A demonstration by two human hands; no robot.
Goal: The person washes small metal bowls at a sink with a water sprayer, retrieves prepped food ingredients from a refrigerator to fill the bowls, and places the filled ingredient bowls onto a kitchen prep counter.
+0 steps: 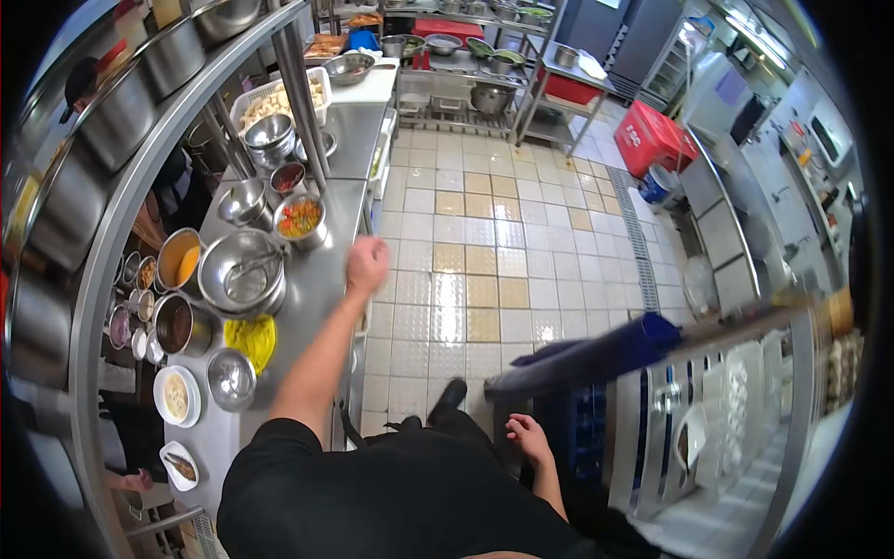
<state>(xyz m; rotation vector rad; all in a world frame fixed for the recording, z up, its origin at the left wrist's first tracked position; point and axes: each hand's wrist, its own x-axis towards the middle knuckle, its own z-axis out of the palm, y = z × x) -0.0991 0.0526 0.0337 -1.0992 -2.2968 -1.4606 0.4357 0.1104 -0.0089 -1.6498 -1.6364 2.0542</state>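
Note:
My left hand [367,265] is raised over the edge of the steel counter [321,270], its fingers curled in; what it holds, if anything, cannot be made out. Near it on the counter stands a metal pot of chopped red and green vegetables [300,220]. Left of my forearm are a large metal bowl with a utensil [242,270], a yellow cloth [250,343] and a small metal bowl [231,378]. Low at my right side, my right hand [527,436] hangs with its fingers loosely bent and apart, holding nothing visible.
A shelf of metal bowls [102,116] runs along the left, with people partly visible behind it. Tiled floor [466,242] stretches ahead. A red box [647,138] and a blue bucket [657,184] stand at the right. Dishes and a dark blue item [605,352] are near my right side.

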